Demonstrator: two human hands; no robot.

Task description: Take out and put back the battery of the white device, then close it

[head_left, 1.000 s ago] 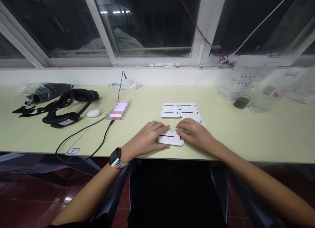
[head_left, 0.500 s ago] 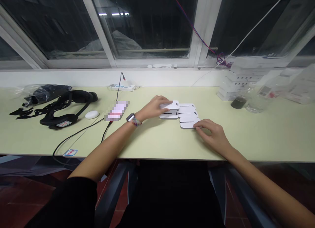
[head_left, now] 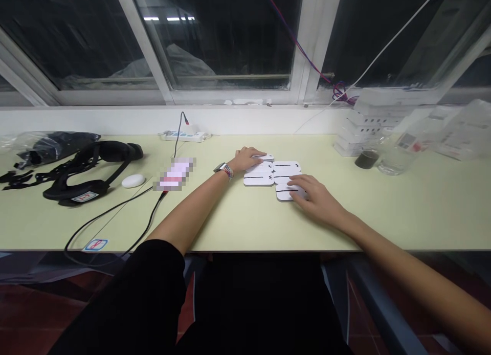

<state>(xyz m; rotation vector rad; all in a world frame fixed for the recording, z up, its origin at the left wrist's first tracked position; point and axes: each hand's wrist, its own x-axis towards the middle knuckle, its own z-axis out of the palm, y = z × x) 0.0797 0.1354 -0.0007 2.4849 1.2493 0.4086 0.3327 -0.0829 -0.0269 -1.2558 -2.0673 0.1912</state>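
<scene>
Several white rounded cards with black lines and small marks lie in two adjoining columns on the pale table. My left hand (head_left: pixel 247 159) has its fingers around the far card (head_left: pixel 268 157) of the left column, partly covering it. Nearer me in that column is another white card (head_left: pixel 258 181). My right hand (head_left: pixel 312 196) rests with its fingertips on the right column, over the right end of the nearest card (head_left: pixel 286 192), thumb and fingers apart. The farthest card on the right (head_left: pixel 287 166) is uncovered.
On the table's left (head_left: pixel 215 232) are a black headset (head_left: pixel 76 183), a white oval object (head_left: pixel 133 181), a blurred phone (head_left: pixel 175 173) with cables and a power strip (head_left: pixel 186 135). White boxes (head_left: pixel 349 135), a dark cup (head_left: pixel 366 159) and a clear bottle (head_left: pixel 393 160) stand at the right.
My left hand has moved away from me with a card, now at the far end of the left column. My right hand has shifted left, farther over the right column's cards. The view has shifted slightly.
</scene>
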